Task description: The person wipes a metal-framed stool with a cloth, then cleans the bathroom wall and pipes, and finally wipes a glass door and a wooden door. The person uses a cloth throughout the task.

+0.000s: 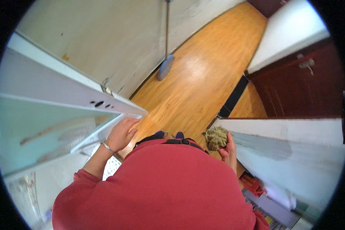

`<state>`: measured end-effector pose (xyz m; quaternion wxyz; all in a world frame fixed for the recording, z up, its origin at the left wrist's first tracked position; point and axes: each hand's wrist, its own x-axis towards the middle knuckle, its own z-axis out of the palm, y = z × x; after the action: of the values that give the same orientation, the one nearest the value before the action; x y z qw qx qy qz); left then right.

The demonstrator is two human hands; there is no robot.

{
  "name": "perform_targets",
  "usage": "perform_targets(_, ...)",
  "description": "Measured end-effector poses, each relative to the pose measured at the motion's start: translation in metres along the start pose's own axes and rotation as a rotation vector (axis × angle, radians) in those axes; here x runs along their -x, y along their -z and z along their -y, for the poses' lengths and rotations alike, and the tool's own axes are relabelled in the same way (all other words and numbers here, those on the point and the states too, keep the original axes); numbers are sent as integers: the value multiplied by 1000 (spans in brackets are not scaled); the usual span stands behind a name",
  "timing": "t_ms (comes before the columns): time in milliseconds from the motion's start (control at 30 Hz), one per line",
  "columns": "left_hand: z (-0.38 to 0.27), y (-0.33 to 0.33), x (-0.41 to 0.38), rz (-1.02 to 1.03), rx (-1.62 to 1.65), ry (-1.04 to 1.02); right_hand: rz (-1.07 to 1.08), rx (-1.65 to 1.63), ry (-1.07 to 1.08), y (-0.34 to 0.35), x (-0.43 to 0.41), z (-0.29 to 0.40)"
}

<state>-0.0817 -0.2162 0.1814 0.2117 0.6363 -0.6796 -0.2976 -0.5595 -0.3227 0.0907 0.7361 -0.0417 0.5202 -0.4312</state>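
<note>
A crumpled, fuzzy olive-green cloth (pixel 216 138) is gripped in my right hand (pixel 230 152) at waist height, close to the white wall edge. My thumb and fingers hold it from the right side. My left hand (pixel 122 134), with a metal bangle at the wrist, hangs beside the free edge of a white door with frosted glass panes (pixel 54 126). Its thumb stands apart from the fingers and nothing shows in it. Whether the fingertips touch the door edge, I cannot tell.
A blue flat-headed mop (pixel 166 67) leans against the stained wall. Wood-look flooring (pixel 195 86) runs ahead, with a black threshold strip (pixel 233 96) at the right. A dark red door (pixel 299 80) stands there. Low on the right are a red package (pixel 250 184) and other items.
</note>
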Motion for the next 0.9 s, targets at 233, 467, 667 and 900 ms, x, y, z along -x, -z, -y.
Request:
perform_targets(233, -75, -12, 60, -303, 25, 411, 407, 396, -84, -96, -77, 59)
perform_targets(467, -118, -21, 103, -658, 63, 574, 1069, 812, 12, -338, -27, 12)
perform_targets(667, -145, -9, 116, -956, 6, 549, 1494, 1247, 300, -459, 24, -60)
perform_targets(900, -182, 11, 122, -1316, -117, 441, 1732, 1341, 282, -428, 36, -72)
